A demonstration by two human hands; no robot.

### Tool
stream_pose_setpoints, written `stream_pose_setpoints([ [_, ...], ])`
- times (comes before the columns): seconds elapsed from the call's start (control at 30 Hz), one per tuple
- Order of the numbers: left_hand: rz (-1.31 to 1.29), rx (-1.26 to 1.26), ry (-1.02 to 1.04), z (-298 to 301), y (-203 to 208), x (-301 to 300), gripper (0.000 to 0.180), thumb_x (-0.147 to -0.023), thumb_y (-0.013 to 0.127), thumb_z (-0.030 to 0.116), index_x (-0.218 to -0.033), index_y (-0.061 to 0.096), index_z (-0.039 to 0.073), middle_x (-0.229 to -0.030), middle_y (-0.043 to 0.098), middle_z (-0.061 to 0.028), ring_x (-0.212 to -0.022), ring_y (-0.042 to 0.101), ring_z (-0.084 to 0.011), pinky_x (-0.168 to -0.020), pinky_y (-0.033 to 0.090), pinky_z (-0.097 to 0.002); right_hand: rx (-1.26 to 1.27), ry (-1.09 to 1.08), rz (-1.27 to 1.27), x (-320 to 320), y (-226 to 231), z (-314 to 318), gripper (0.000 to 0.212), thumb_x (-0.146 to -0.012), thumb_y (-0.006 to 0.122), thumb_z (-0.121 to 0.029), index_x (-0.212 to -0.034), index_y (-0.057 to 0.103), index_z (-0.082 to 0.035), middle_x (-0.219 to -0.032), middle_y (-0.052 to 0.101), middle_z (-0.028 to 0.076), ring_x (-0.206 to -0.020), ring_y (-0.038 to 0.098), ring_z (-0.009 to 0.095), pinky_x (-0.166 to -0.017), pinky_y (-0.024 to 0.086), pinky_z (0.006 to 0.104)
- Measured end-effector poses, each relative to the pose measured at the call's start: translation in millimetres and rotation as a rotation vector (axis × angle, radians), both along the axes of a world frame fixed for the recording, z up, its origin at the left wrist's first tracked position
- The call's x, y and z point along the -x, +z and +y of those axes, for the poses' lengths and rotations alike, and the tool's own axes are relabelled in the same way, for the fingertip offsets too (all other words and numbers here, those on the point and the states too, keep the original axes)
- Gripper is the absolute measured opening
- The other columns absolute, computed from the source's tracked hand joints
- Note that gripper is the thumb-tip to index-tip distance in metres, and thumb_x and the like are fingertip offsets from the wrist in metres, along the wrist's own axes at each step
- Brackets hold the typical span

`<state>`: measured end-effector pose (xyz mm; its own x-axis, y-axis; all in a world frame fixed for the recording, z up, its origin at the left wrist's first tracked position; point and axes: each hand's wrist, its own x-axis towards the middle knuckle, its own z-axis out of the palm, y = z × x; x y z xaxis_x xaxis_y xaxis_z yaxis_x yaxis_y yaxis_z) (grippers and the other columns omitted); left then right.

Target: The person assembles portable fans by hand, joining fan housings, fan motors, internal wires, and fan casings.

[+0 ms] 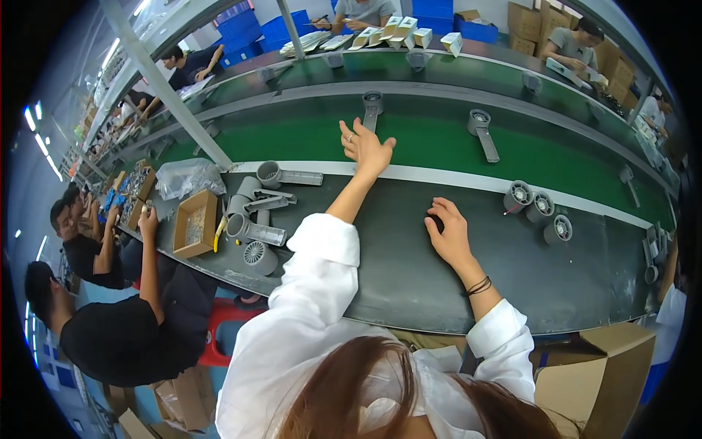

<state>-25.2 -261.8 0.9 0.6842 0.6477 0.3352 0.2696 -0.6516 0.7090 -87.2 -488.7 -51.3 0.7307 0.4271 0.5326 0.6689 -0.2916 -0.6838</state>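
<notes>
My left hand (368, 151) reaches over the green conveyor belt (428, 143), its fingers spread and holding nothing. Just beyond its fingertips lies a grey handheld fan body (372, 104) with a round head; the hand hides part of its handle. Whether the fingers touch it I cannot tell. My right hand (451, 235) hovers over the dark workbench (409, 278), fingers loosely bent and apart, with nothing in it. Another grey fan body (482, 134) rests on the belt further right. Three round grey fan heads (540, 205) stand on the bench to the right.
Several grey fan housings (252, 228) are heaped at the bench's left, beside a cardboard tray of small screws (194, 225) and a clear plastic bag (189, 178). A metal post (168, 91) rises at the belt's left. Co-workers sit left and across; an opened carton (596, 373) stands at lower right.
</notes>
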Motion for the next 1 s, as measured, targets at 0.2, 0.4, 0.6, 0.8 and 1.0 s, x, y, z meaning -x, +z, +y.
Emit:
stream_pose_setpoints([
  [0.2,0.299,-0.234,-0.08,18.2,29.0,113.2,0.084,-0.072,0.077,0.032,-0.135,0.033,-0.004,-0.145,0.012,-0.0358,-0.134,0.016,-0.0494,-0.103,0.022,-0.0593,-0.002,0.058,0.033,2.9,1.6,6.6,0.019,-0.079,0.064,-0.006,-0.095,0.063,0.005,-0.123,0.054,0.019,-0.108,0.058,0.034,-0.091,0.048,0.0377],
  [0.4,0.437,-0.233,0.08,64.0,4.0,135.6,0.078,-0.074,0.076,0.026,-0.137,0.036,0.005,-0.146,0.014,-0.0341,-0.132,0.02,-0.0534,-0.102,0.025,-0.0614,0.084,0.085,0.042,8.0,9.7,5.8,0.021,-0.079,0.065,-0.005,-0.098,0.062,0.005,-0.127,0.05,0.019,-0.112,0.056,0.034,-0.093,0.047,0.038],
  [0.6,0.508,-0.389,0.158,71.4,-17.3,131.6,0.074,-0.074,0.075,0.03,-0.135,0.041,0.007,-0.144,0.023,-0.0329,-0.13,0.025,-0.053,-0.102,0.024,-0.061,0.127,0.075,0.056,5.4,8.1,2.3,0.022,-0.079,0.064,-0.003,-0.099,0.061,0.005,-0.13,0.048,0.019,-0.112,0.056,0.034,-0.094,0.046,0.0382],
  [0.8,0.463,-0.534,0.101,69.2,-30.9,129.4,0.053,-0.082,0.066,0.023,-0.127,0.047,0.003,-0.127,0.046,-0.0312,-0.118,0.042,-0.0466,-0.093,0.041,-0.0516,0.225,0.104,0.047,4.4,13.1,0.9,0.025,-0.08,0.063,-0.004,-0.102,0.059,0.006,-0.133,0.044,0.019,-0.112,0.054,0.035,-0.092,0.046,0.0406],
  [1.0,0.377,-0.598,-0.028,38.8,-36.0,131.5,0.041,-0.083,0.063,0.016,-0.118,0.05,-0.001,-0.116,0.05,-0.0285,-0.104,0.049,-0.0419,-0.084,0.044,-0.0476,0.287,0.106,-0.011,7.7,19.7,-1.7,0.025,-0.081,0.063,-0.005,-0.103,0.058,0.005,-0.134,0.044,0.019,-0.113,0.053,0.036,-0.092,0.046,0.0409],
])
